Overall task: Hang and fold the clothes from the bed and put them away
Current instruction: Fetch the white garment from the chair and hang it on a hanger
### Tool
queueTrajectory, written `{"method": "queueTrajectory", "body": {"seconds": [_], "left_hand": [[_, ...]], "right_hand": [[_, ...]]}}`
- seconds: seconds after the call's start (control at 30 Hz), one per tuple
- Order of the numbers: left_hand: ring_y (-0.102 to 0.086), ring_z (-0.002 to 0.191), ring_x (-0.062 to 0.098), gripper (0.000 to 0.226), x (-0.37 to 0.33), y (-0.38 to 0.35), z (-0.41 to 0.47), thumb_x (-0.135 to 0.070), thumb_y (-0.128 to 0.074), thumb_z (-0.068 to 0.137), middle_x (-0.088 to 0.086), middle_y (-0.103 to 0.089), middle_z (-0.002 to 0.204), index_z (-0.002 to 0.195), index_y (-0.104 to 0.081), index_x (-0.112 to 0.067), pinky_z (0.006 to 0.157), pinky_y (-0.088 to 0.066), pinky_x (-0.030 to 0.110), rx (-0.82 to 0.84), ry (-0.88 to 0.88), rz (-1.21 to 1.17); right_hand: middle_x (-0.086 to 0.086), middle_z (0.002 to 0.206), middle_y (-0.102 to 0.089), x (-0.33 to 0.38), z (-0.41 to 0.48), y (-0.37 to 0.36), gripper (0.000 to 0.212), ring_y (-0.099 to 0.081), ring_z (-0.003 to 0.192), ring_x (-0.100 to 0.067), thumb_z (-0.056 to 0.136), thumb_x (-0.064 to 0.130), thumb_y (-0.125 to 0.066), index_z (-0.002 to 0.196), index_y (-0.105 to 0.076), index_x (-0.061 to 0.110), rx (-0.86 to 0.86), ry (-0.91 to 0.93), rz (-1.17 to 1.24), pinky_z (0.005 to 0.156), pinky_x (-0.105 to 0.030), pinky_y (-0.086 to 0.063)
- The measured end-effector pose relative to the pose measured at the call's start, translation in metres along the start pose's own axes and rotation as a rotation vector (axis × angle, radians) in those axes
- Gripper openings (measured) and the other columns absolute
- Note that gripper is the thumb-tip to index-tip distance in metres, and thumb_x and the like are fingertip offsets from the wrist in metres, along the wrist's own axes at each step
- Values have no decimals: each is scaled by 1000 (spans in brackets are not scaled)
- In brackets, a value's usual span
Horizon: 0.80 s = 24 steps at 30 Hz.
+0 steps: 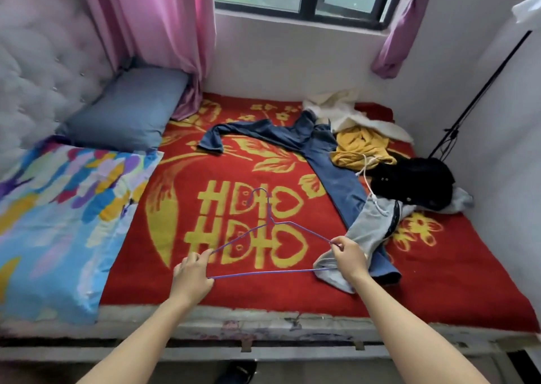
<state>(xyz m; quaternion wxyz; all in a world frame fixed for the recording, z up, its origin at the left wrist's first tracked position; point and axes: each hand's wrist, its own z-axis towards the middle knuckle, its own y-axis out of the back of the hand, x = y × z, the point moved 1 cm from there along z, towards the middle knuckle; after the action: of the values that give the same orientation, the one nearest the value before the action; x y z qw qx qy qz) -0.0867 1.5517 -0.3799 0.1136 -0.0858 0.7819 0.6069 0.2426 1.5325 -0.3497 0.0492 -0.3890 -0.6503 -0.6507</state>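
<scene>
Head view: both hands hold a purple wire hanger above the red bed cover. The left hand pinches its left corner; the right hand pinches its right shoulder. Jeans, a grey garment, a yellow one, a black one and a white one lie heaped on the bed's right side.

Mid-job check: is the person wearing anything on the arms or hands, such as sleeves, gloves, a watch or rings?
Nothing shows. The left forearm and right forearm are bare down to the frame's lower edge, with no sleeve or cuff in view. The left hand and right hand wear no gloves, and no watch, bracelet or ring can be seen.
</scene>
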Motion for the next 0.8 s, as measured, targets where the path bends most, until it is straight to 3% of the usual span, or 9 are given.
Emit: {"method": "queueTrajectory", "body": {"seconds": [0.1, 0.2, 0.37, 0.63, 0.8], "left_hand": [[-17, 141, 27, 83, -2, -8, 71, -35, -61, 84, 6, -24, 149, 150, -11, -28, 114, -17, 43, 91, 32, 136], [0, 144, 33, 92, -13, -17, 113, -41, -63, 83, 11, -4, 156, 150, -2, -27, 114, -12, 48, 220, 43, 211], [-4, 144, 30, 77, -46, -37, 146, -45, -52, 90, 12, -8, 156, 150, -9, -23, 115, -15, 45, 314, -64, 260], [-16, 141, 29, 64, -167, -53, 142, -41, -45, 94, 12, -19, 153, 148, -19, -19, 111, -25, 40, 379, -433, 265], [-25, 136, 28, 58, -258, -59, 92, -37, -47, 92, 9, -26, 148, 145, -28, -22, 108, -29, 36, 400, -739, 268]], "right_hand": [[-8, 132, -51, 14, 66, -32, 45, -42, 127, -26, 94, 28, -49, 138, -43, 21, 102, -17, -234, 104, -38, -32], [-10, 148, -30, 17, 97, -51, 57, -22, 139, -26, 97, 33, -44, 148, -23, 21, 232, -111, -301, 111, -38, -22], [-10, 147, -32, -3, 109, -49, 51, -26, 136, -27, 97, 27, -43, 145, -31, 19, 329, -220, -214, 108, -36, -27], [-12, 139, -42, -80, 30, 23, 41, -39, 127, -27, 95, 24, -48, 135, -47, 16, 158, -533, -61, 104, -30, -32], [-10, 142, -37, -122, -71, 73, 40, -36, 129, -24, 98, 21, -45, 137, -44, 12, -55, -707, 73, 102, -26, -30]]}}
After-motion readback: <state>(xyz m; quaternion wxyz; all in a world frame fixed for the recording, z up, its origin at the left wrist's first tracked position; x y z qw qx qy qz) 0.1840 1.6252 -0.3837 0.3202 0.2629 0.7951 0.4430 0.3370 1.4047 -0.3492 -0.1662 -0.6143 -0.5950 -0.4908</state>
